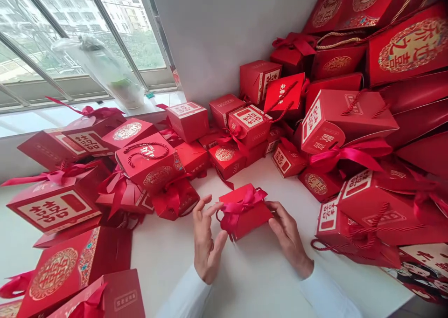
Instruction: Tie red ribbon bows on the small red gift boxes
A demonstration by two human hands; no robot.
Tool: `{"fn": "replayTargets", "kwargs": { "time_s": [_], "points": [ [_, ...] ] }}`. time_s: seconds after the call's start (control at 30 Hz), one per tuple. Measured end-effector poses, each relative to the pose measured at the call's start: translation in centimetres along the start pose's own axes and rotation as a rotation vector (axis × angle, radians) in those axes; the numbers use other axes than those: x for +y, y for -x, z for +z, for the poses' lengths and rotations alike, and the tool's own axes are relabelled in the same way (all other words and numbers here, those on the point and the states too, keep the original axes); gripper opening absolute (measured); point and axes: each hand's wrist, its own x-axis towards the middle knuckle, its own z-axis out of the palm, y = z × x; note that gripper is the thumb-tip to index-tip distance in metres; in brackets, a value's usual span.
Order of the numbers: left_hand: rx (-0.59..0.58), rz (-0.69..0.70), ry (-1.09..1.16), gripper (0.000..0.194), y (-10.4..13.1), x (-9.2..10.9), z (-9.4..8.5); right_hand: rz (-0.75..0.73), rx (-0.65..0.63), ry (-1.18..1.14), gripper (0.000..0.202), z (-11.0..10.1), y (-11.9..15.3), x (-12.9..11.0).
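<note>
A small red gift box (pixel 250 222) with a pink ribbon bow (pixel 245 201) across its top is in front of me at the middle of the white table. My right hand (pixel 289 234) grips the box's right end, thumb on the near side and fingers behind the edge. At the box's left end is my left hand (pixel 207 238), thumb and fingers apart, the fingertips close to a loop of dark red cord. Whether those fingertips touch the cord or ribbon I cannot tell.
Red gift boxes with bows and cord handles are piled at the left (pixel 52 201), along the back (pixel 191 122) and at the right (pixel 350 122). Large red bags (pixel 413 52) lean at the back right. A plastic-wrapped cup (pixel 122 87) stands on the windowsill (pixel 164 99).
</note>
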Motion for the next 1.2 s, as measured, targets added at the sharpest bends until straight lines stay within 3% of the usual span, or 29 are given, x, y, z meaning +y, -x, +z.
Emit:
{"fn": "replayTargets", "kwargs": {
  "time_s": [0.13,0.27,0.4,0.6,0.77,0.9,1.0,1.1,1.2],
  "points": [
    [-0.116,-0.171,0.045,0.027,-1.5,2.2,-0.8,-0.041,-0.049,-0.041,0.031,-0.3,0.4,0.2],
    [-0.22,-0.33,0.102,0.029,-3.3,3.0,-2.2,-0.051,0.011,-0.025,0.031,-0.8,0.1,0.0],
    [-0.265,-0.242,-0.042,0.03,-4.7,3.6,-3.5,-0.037,0.115,-0.022,0.024,-1.2,-0.8,-1.2],
    [-0.446,-0.051,-0.146,0.025,-5.9,4.5,-3.9,0.138,0.05,0.075,0.029,-0.3,-1.5,-4.1],
    [-0.413,-0.092,-0.118,0.015,-5.8,4.2,-3.6,0.213,0.079,0.078,0.021,0.9,-1.3,-5.1],
    [-0.257,-0.142,-0.1,0.017,-5.8,3.8,-3.9,0.209,0.078,0.052,0.02,1.3,-0.7,-5.4],
    [-0.253,-0.155,-0.183,0.031,-5.4,4.1,-4.7,0.199,0.097,0.058,0.03,1.0,-0.2,-5.0],
    [-0.421,-0.117,-0.303,0.073,-4.5,4.6,-5.3,0.136,0.095,-0.002,0.051,0.2,-0.1,-3.9],
    [-0.565,-0.072,-0.382,0.098,-3.5,4.7,-5.1,0.118,-0.066,-0.098,0.074,-0.6,-0.2,-2.9]
  ]
}}
